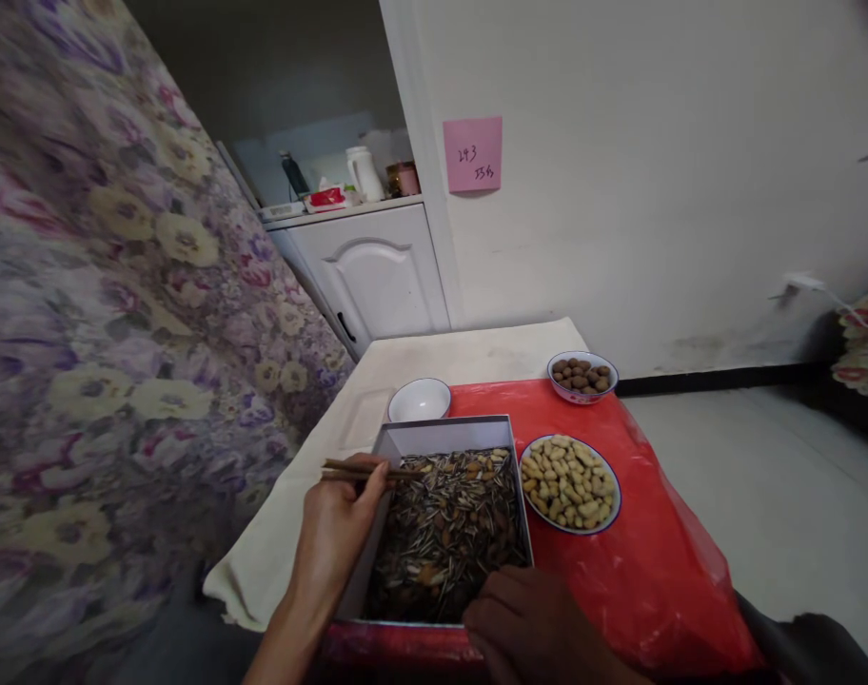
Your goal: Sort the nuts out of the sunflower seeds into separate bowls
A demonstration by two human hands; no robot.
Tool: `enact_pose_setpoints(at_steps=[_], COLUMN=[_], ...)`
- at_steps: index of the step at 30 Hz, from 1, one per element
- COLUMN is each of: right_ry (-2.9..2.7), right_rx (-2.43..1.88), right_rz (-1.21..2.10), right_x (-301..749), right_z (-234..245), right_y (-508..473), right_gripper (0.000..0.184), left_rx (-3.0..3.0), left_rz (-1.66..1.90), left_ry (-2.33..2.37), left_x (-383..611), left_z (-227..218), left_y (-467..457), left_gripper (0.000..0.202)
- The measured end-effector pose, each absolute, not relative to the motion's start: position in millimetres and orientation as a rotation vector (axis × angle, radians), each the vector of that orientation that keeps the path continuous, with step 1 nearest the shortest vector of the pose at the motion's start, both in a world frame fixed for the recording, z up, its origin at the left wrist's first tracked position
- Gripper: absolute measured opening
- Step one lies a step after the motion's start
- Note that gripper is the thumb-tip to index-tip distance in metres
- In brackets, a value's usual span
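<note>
Between the thumb and fingers of my left hand is a pair of chopsticks, held over the left rim of a white box. Their tips point right, near the contents. The box is filled with striped sunflower seeds, with some peanuts and brown nuts mixed among them. At the box's near right corner, my right hand has its fingers curled over the rim; it is dark, and its thumb is hard to make out. Just right of the box stands a bowl of unshelled peanuts.
Behind the box stands a white enamel bowl. A bowl of round brown nuts is at the far right. Red plastic sheeting lies over a pale cloth. A floral curtain hangs close on the left.
</note>
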State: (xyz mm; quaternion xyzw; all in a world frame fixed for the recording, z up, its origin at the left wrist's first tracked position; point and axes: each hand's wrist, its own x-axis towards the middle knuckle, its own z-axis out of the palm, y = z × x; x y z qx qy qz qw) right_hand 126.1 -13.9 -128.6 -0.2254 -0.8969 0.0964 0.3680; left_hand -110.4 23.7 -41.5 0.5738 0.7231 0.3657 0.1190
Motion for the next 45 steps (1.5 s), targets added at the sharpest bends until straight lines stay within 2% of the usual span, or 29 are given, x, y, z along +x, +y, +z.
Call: enact_pose_setpoints(at_steps=[5,11,14,18,22,28,38,45], right_ry=[-2.256,-2.289,-2.306,-2.34,-2.37,-2.365,-2.34,-2.344], right_rx=[-0.582,-0.588,-0.591,-0.606,-0.618,-0.634,-0.622,-0.627], right_rz=[0.242,0.215,0.218,0.233,0.254,0.255,0.21,0.205], right_x=[126,125,125,125,126,125,124,124], right_z=[-124,-128,-129,-126,-126,-128,-126,-125], right_y=[-14,-14,-13,-13,-14,-15,-13,-12], right_gripper=[0.016,0.01,0.01,0.01,0.01,0.013,0.013,0.014], left_rx=[1.537,1.51,1.611,1.712,1.727,1.645,1.556,1.529], left_rz=[1.178,1.134,1.096,0.993,0.925,1.041,1.113,1.193], left_ry=[1.88,1.593,1.689,2.019,2.184,2.185,1.88,1.912], left_x=[-99,-61,-66,-94,-118,-134,-121,-129], left_z=[-46,-66,-67,-58,-44,-34,-66,-62], left_y=[15,19,21,14,5,8,25,26], left_gripper=[0.029,0.026,0.029,0.046,0.043,0.036,0.036,0.036])
